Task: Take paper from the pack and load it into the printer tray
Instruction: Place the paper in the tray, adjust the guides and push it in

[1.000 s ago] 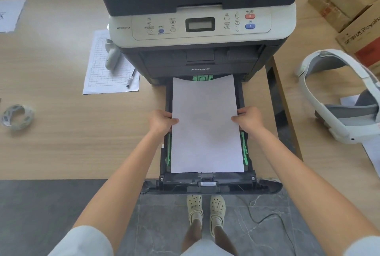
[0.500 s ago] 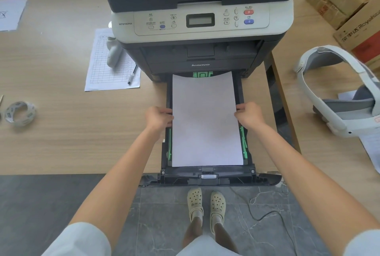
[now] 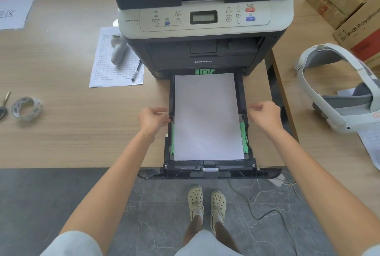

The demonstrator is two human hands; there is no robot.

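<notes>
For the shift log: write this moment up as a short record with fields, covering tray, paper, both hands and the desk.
tray: printer tray pulled out of the printer, overhanging the desk edge
paper: white stack lying flat in the tray between green guides
left hand: at the tray's left wall, fingers curled, off the paper
right hand: at the tray's right wall, off the paper
desk left: gridded sheet, pen, tape roll
desk right: white headset, cardboard boxes

Left hand (image 3: pixel 153 119), right hand (image 3: pixel 265 115) loosely curled
</notes>
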